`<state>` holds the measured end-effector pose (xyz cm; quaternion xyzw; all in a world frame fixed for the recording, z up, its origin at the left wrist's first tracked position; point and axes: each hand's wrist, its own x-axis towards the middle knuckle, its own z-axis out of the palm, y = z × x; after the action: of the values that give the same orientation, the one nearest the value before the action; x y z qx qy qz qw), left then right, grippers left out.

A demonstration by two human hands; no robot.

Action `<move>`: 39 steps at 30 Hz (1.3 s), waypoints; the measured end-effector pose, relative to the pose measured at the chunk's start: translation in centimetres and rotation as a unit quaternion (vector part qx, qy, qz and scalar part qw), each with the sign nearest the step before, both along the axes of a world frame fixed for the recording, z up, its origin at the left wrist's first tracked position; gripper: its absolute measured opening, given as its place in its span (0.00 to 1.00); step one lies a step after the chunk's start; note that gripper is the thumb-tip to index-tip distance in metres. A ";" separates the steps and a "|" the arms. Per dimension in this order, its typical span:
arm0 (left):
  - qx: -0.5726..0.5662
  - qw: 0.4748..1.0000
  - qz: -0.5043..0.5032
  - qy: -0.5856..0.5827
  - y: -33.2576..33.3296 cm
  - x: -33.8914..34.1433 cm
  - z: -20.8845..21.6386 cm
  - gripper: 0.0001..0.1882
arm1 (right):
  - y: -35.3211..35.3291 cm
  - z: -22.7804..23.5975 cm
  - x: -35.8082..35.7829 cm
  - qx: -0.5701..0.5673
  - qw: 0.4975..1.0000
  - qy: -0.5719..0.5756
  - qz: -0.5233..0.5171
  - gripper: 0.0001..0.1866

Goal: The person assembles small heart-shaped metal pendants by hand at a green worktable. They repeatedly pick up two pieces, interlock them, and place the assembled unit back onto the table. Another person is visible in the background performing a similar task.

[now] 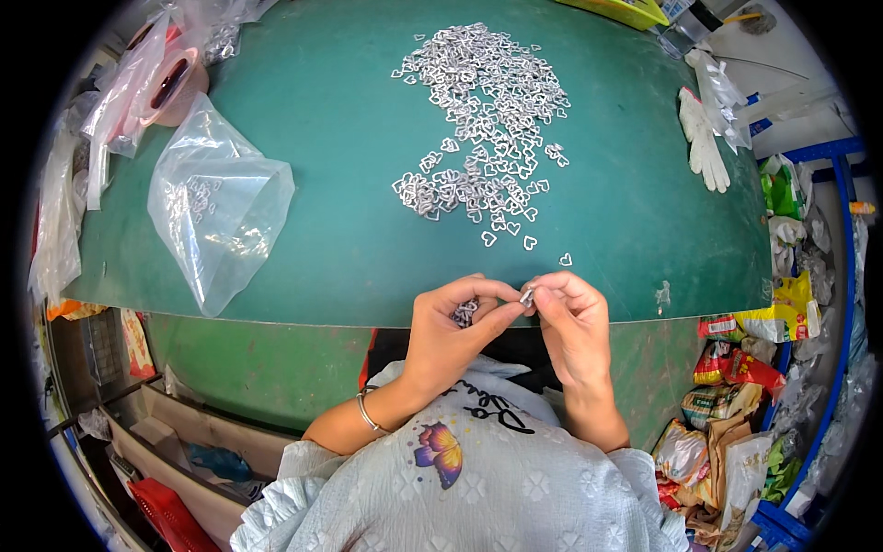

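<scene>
Over the table's front edge, my left hand (441,336) is closed around a cluster of silver heart-shaped metal pieces (465,313). Its thumb and forefinger also meet at a small silver metal piece (527,297), seen nearly edge-on. My right hand (579,336) pinches that same piece from the other side with thumb and fingertips. One loose open heart (566,260) lies just beyond my right hand. Farther back, a large heap of the same hearts (487,78) spreads toward me into a smaller heap (451,191), with a few scattered around it.
On the green table (340,166), a clear plastic bag (244,207) with some small silver pieces in it lies to the left. A pink container (179,87) stands behind it. A white glove (703,143) rests near the right edge. Colourful packages (727,405) crowd a blue rack (837,304).
</scene>
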<state>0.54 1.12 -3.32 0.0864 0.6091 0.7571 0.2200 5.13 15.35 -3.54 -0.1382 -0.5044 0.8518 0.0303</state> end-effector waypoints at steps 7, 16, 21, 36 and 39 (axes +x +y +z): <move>0.052 0.992 -0.019 -0.117 -0.4 0.1 0.7 0.05 | -0.6 1.2 0.6 0.075 0.997 0.008 -0.031 0.09; 0.188 0.938 -0.074 -0.280 -0.8 0.2 0.6 0.07 | -0.5 2.0 0.6 0.232 0.964 0.129 -0.008 0.16; 0.196 0.940 -0.082 -0.266 -0.9 0.2 0.8 0.07 | -0.7 2.3 0.8 0.261 0.954 0.144 -0.020 0.15; 0.077 0.992 -0.063 -0.077 -1.3 0.6 1.3 0.07 | -1.0 2.2 1.1 0.247 0.959 0.135 -0.029 0.10; 0.049 0.996 -0.061 -0.042 -1.5 0.6 1.9 0.07 | -0.9 2.0 1.1 0.265 0.954 0.140 -0.032 0.07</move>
<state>1.17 -0.39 -1.38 0.1027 0.5552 0.7740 0.2866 6.26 14.42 -1.57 -0.0207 -0.6977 0.6973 0.1629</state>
